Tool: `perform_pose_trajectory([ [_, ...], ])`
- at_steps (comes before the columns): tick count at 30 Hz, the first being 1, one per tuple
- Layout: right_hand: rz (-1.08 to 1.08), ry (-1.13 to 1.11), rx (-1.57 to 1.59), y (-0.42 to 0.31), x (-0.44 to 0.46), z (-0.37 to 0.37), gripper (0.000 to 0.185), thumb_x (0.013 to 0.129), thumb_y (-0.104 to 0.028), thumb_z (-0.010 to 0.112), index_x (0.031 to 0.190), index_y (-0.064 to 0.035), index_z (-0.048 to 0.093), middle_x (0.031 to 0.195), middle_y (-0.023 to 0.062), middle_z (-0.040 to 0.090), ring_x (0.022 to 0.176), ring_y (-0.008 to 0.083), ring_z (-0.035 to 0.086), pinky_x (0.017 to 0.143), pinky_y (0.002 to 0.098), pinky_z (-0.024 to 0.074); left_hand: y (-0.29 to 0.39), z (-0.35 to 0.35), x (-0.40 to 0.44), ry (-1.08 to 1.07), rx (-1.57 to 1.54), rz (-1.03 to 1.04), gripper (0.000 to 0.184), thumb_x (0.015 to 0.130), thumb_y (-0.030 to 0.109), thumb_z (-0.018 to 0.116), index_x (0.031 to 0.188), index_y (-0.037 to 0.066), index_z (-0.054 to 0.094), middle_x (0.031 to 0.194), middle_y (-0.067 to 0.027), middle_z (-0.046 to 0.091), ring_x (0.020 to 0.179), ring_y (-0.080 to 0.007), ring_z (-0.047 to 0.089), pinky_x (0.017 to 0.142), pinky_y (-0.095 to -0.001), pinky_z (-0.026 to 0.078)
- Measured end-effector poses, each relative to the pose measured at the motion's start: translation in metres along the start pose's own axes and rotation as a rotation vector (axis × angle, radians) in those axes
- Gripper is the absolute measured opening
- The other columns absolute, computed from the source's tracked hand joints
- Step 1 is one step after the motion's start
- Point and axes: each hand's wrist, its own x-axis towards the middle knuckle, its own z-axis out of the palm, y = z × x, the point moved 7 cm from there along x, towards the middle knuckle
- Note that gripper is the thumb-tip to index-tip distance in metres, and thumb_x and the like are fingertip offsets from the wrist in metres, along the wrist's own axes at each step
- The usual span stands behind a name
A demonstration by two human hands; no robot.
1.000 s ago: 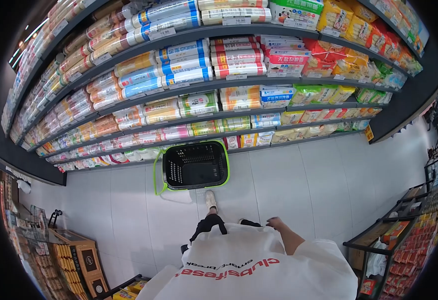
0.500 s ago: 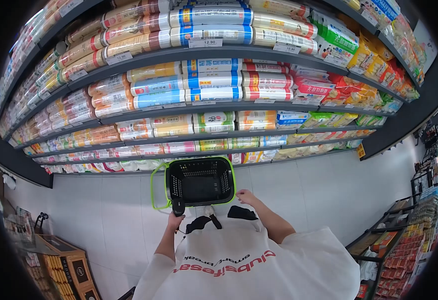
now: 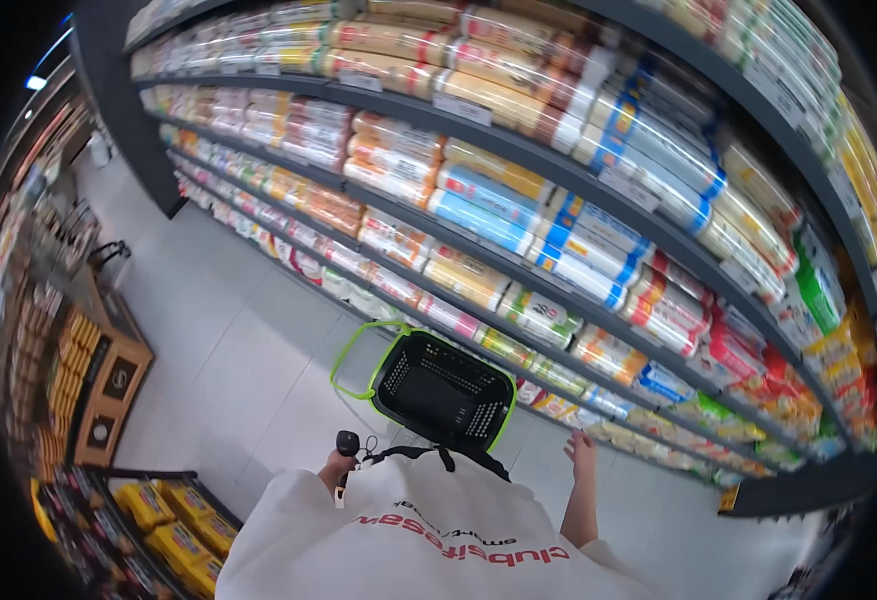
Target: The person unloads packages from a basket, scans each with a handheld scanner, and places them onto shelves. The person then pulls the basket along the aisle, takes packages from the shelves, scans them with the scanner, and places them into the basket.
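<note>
In front of my body stands a black basket [image 3: 391, 385] with a green rim, nothing visible inside it. Its green handle [image 3: 345, 352] sticks out to the left. My left hand [image 3: 338, 468] is left of the basket, closed around a black handheld device [image 3: 347, 442] with a rounded head; a thin cord shows beside it. To the basket's right, my right hand [image 3: 581, 450] is raised near the lower shelves, fingers apart, holding nothing.
A long shelf unit [image 3: 519, 255] holds rows of packaged noodles in several tiers, with price tags along its edges. Bagged goods [image 3: 839, 360] fill its right end. At the left are a wooden display stand [image 3: 119, 390] and a rack with yellow packs [image 3: 179, 530].
My view has turned left, so the shelves slant. My right hand has moved away from the basket's rim and its fingers have spread. My left hand with the device is now apart from the basket.
</note>
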Motion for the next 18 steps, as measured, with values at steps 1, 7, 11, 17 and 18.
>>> perform_pose_trajectory([
  [1,0.059,-0.001,-0.024,0.013,0.004,-0.001,0.029,0.093,-0.024,0.06,0.115,-0.0058,0.06,0.11,0.0079,0.06,0.1,0.0231,0.061,0.082,0.0405,0.0562,0.002,-0.006,-0.02,0.06,0.025,-0.009,0.035,0.067,0.02,0.079,0.095,0.002,0.071,0.088,-0.0113,0.071,0.082,-0.0219,0.069,0.072,-0.0369,0.054],
  [7,0.519,-0.407,-0.295,0.15,0.014,0.003,0.038,0.088,-0.021,0.058,0.12,0.0005,0.057,0.111,0.0173,0.059,0.1,0.0298,0.061,0.083,0.0446,0.0561,-0.039,0.034,-0.026,0.127,0.008,0.078,0.039,0.069,0.027,0.077,0.099,0.003,0.071,0.095,-0.0151,0.072,0.092,-0.0288,0.069,0.079,-0.0404,0.053],
  [11,0.45,-0.685,-0.697,0.159,0.001,0.044,0.038,0.088,-0.02,0.06,0.12,0.0005,0.057,0.106,0.0165,0.062,0.096,0.0286,0.063,0.08,0.0435,0.0558,-0.064,0.055,-0.056,0.145,-0.1,0.02,0.041,0.068,0.028,0.078,0.1,0.004,0.071,0.097,-0.0149,0.072,0.093,-0.0291,0.069,0.081,-0.0406,0.053],
  [17,0.56,-0.652,-0.548,0.152,0.015,0.128,0.037,0.088,-0.019,0.062,0.119,0.0002,0.057,0.1,0.0153,0.066,0.09,0.027,0.066,0.075,0.0418,0.0565,-0.099,0.03,-0.105,0.192,-0.207,-0.054,0.043,0.067,0.03,0.079,0.102,0.005,0.071,0.099,-0.0147,0.072,0.095,-0.0294,0.068,0.083,-0.041,0.052],
  [18,0.598,-0.613,-0.468,0.152,0.022,0.141,0.036,0.088,-0.018,0.062,0.119,-0.0002,0.058,0.099,0.0151,0.067,0.088,0.027,0.066,0.075,0.0414,0.0575,-0.103,0.025,-0.11,0.2,-0.225,-0.062,0.044,0.067,0.03,0.079,0.102,0.005,0.071,0.099,-0.0147,0.072,0.096,-0.0295,0.068,0.084,-0.041,0.052],
])
